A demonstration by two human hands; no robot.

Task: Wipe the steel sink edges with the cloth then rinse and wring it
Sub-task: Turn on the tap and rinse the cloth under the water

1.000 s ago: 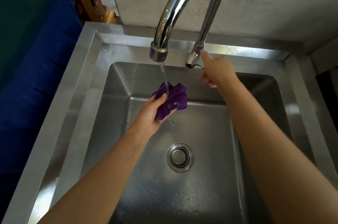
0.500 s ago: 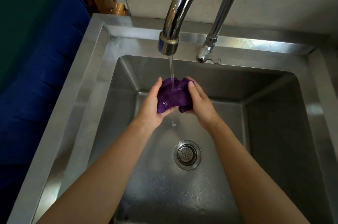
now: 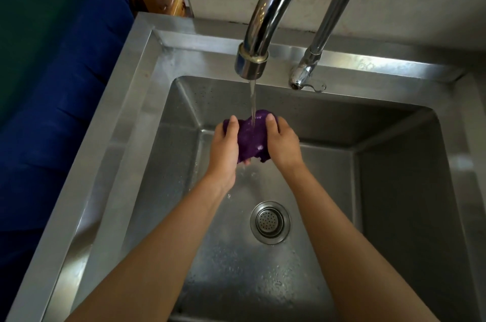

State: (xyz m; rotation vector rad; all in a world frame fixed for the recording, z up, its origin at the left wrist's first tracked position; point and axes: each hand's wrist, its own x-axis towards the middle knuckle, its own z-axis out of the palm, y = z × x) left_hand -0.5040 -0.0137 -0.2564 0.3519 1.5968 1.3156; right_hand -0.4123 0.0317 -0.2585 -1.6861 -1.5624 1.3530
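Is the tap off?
No, water runs from the spout onto the cloth held by the left hand and right hand.

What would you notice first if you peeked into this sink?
The bright purple cloth stands out first, bunched between the left hand and the right hand over the steel sink. A thin stream of water falls on it from the big shiny faucet above. Nearer the camera, the round drain sits in the wet basin floor.
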